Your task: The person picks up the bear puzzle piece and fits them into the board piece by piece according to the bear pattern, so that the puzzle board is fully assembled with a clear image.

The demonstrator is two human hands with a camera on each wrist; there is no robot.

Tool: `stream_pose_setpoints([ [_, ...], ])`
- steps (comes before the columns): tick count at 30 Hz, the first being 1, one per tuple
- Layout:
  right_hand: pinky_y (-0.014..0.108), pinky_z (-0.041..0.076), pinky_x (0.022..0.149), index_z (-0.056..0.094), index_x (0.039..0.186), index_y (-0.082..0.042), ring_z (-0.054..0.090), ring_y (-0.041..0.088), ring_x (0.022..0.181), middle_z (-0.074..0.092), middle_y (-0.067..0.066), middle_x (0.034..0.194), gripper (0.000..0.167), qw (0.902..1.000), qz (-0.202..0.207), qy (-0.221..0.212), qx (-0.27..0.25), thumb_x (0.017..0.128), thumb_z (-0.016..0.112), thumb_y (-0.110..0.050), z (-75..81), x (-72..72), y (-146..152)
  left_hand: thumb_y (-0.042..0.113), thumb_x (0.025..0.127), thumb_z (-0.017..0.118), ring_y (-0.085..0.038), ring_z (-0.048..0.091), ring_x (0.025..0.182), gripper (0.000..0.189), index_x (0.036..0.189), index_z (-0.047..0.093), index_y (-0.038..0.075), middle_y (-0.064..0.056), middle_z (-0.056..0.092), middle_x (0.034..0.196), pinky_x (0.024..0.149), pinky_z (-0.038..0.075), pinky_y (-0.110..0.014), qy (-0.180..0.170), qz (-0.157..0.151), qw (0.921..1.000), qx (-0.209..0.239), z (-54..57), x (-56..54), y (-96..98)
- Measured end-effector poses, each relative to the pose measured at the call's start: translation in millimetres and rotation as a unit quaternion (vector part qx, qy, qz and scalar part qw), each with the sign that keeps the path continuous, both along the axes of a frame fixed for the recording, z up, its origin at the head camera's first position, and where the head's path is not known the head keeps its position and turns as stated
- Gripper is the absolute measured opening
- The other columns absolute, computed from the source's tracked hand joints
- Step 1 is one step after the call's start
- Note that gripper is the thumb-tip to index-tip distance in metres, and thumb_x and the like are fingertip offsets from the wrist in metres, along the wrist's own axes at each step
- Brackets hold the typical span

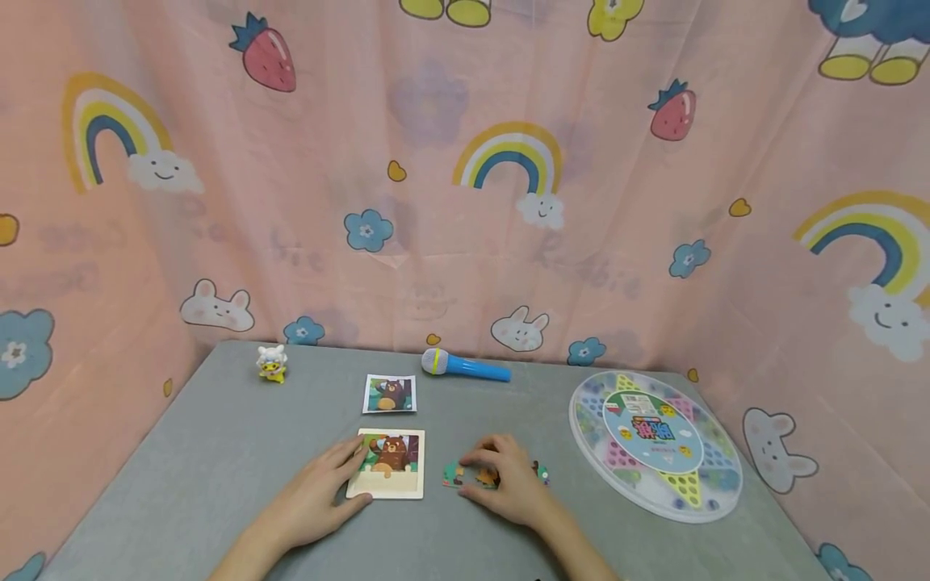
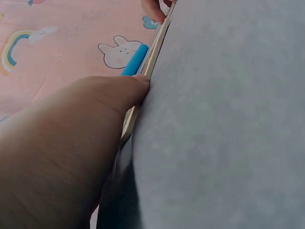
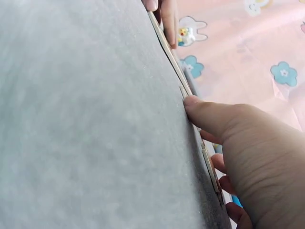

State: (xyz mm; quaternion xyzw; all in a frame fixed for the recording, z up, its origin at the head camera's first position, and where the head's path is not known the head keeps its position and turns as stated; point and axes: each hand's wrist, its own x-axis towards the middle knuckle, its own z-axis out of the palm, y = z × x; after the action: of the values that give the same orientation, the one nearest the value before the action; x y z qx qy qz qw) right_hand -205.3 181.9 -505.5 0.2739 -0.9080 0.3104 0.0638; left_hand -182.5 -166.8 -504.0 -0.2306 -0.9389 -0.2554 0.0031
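A square wooden puzzle tray (image 1: 398, 486) lies on the table, its upper part filled with a brown bear picture and its lower strip bare wood. My left hand (image 1: 320, 492) grips the tray's left side, fingers at the upper left and thumb at the lower edge. To the right of the tray lie several flat colourful puzzle pieces (image 1: 452, 474). Over them, my right hand (image 1: 512, 482) has its thumb and index finger curled around a piece (image 1: 485, 478); the palm hides part of the group. In the right wrist view, the thumb (image 3: 205, 112) touches a thin piece edge.
Behind the tray lies a bear picture card (image 1: 390, 395). Farther back is a blue toy microphone (image 1: 475, 369), with a small white and yellow figurine (image 1: 272, 365) at the back left. A round game board (image 1: 654, 444) lies at the right. A pink printed curtain (image 1: 436, 282) backs the table.
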Motion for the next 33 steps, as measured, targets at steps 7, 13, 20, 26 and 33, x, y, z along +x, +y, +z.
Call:
stream_pose_setpoints([
  [7,0.050,0.041,0.093,0.082,0.109,-0.027,0.054,0.018,0.109,0.066,-0.004,0.114,0.018,0.9999,-0.005,0.016,-0.001,0.092,0.085,-0.034,-1.0,0.3,-2.4,0.045,0.099,0.074,-0.046,0.041,0.151,0.075,0.156,0.052,0.001,-0.018,0.044,0.165,0.118,0.037,-0.067,-0.006,0.005,1.0000,0.002,2.1,1.8,1.3],
  [13,0.049,0.042,0.092,0.082,0.109,-0.026,0.055,0.020,0.110,0.066,-0.003,0.115,0.017,0.9996,-0.004,0.028,0.010,0.093,0.084,-0.032,-1.2,0.8,-2.8,0.045,0.099,0.074,-0.046,0.041,0.151,0.075,0.155,0.052,0.001,-0.019,0.044,0.165,0.118,0.037,-0.068,-0.006,0.003,1.0000,0.004,2.7,2.1,0.9],
  [20,0.057,0.045,0.097,0.080,0.111,-0.023,0.056,0.021,0.114,0.066,-0.002,0.116,0.016,0.9971,0.013,0.066,0.037,0.096,0.081,-0.028,-2.6,1.9,-2.2,0.043,0.098,0.076,-0.044,0.041,0.151,0.076,0.156,0.051,0.000,-0.018,0.044,0.165,0.118,0.039,-0.065,0.010,0.004,0.9999,0.006,-0.4,1.3,0.7],
  [26,0.059,0.045,0.100,0.078,0.112,-0.021,0.057,0.020,0.115,0.067,-0.003,0.117,0.016,0.9973,0.021,0.061,0.035,0.098,0.079,-0.028,-4.1,1.3,-1.4,0.044,0.095,0.079,-0.041,0.044,0.150,0.078,0.154,0.054,0.000,-0.017,0.045,0.164,0.117,0.042,-0.060,0.018,0.026,0.9995,0.002,-0.7,1.1,1.4],
  [33,0.058,0.046,0.099,0.077,0.112,-0.018,0.058,0.019,0.114,0.067,-0.004,0.116,0.016,0.9968,0.019,0.073,0.028,0.097,0.080,-0.024,-5.5,0.7,-1.9,0.043,0.094,0.080,-0.039,0.045,0.149,0.077,0.153,0.055,0.000,-0.017,0.047,0.162,0.118,0.043,-0.060,0.014,0.029,0.9995,-0.003,-0.7,0.3,1.2],
])
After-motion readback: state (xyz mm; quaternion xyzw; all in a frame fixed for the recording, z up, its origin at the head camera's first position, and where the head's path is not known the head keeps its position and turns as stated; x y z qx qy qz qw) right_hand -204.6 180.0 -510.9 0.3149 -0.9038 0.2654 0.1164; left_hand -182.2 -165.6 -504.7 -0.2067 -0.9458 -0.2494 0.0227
